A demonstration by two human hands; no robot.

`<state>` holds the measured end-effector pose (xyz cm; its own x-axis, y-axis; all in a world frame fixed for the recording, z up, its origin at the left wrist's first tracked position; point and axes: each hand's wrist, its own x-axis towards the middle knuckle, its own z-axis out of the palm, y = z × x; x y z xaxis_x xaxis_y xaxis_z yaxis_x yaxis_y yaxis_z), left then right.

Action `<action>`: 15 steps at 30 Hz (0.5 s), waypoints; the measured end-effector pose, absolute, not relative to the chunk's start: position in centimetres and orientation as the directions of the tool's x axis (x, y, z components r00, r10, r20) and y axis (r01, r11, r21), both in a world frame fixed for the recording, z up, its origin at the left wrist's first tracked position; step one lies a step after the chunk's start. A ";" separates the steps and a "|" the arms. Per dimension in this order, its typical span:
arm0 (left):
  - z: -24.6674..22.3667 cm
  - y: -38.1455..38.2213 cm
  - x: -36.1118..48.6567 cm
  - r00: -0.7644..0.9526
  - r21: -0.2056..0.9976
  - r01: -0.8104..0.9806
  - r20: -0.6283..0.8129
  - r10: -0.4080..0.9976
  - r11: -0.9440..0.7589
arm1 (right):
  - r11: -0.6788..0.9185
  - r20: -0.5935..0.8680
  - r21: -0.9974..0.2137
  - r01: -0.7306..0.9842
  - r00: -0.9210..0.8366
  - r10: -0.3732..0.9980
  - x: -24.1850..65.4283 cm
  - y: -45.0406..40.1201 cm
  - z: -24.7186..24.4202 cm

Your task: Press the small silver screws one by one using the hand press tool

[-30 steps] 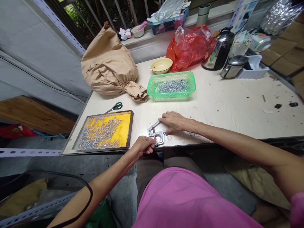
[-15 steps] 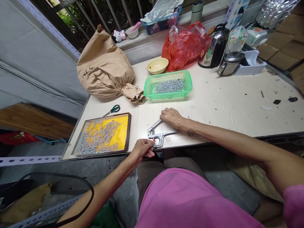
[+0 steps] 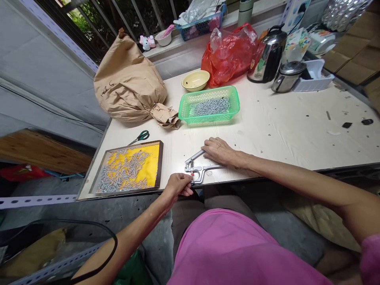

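Note:
A silver hand press tool (image 3: 200, 169) with a spring and a red part lies at the table's front edge. My right hand (image 3: 219, 151) is wrapped round its upper handle. At the tool's jaw, my left hand (image 3: 179, 185) is pinched; what it holds is too small to make out. To the left, a shallow tray (image 3: 162, 164) with a yellow bottom holds many small metal pins (image 3: 127, 170). Behind the tool stands a green basket (image 3: 184, 114) with more small metal pieces (image 3: 210, 107).
Green-handled scissors (image 3: 143, 135) lie behind the tray. At the back are a brown paper sack (image 3: 127, 83), a cream bowl (image 3: 196, 80), a red plastic bag (image 3: 228, 59), a kettle (image 3: 268, 55) and a steel pot (image 3: 287, 77). Small dark scraps lie on the right of the table.
My right hand has shifted very slightly right with the upper handle. My left hand stays at the jaw. The view has tilted a little.

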<state>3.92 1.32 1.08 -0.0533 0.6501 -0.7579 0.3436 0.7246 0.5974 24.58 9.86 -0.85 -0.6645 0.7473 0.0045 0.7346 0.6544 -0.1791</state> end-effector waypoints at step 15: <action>1.1 1.3 4.1 -0.056 0.579 0.349 -0.772 0.633 0.737 | 0.717 0.050 -0.266 0.644 -0.734 0.678 25.8 8.3 -1.9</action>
<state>4.10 1.32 1.14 -0.0557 0.6332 -0.7720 0.3491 0.7367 0.5791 25.81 8.31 -1.86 -0.7337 0.6776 0.0502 0.6441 0.7171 -0.2664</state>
